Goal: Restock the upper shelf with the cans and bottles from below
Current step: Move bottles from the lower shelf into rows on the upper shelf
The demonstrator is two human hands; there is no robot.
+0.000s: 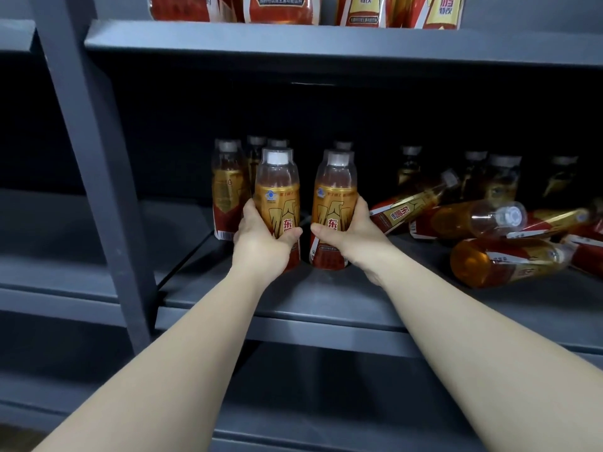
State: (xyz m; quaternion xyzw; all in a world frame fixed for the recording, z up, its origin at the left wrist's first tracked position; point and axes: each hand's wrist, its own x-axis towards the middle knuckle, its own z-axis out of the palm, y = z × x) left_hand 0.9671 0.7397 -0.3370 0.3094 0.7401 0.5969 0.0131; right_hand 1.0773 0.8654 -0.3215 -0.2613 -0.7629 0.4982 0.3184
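Gripping one bottle per hand, the person has both arms stretched into the lower shelf (326, 298). The left hand (264, 236) is wrapped round the left bottle (277, 197) and the right hand (350, 234) round the right bottle (334, 197). Both bottles are upright, side by side with a small gap. (poster 1)

So the fingers are actually clamped on them? (poster 2)

Yep. The left fingers (248, 208) curl round the far side of the label with the thumb across the front, and the right fingers (362, 203) mirror that. Both bottles are low, near the front middle of that shelf. Can't tell if they're lifted off it or still standing. (poster 1)

What else is in there? (poster 2)

More upright bottles (228, 187) are just behind and to the left, and a heap of fallen bottles (473, 220) lies sideways on the right. A few more stand in the dark at the back. The upper shelf (293, 44) carries a row of stocked bottles (280, 8), with only their lower parts in view. A grey post (94, 158) is on the left. (poster 1)
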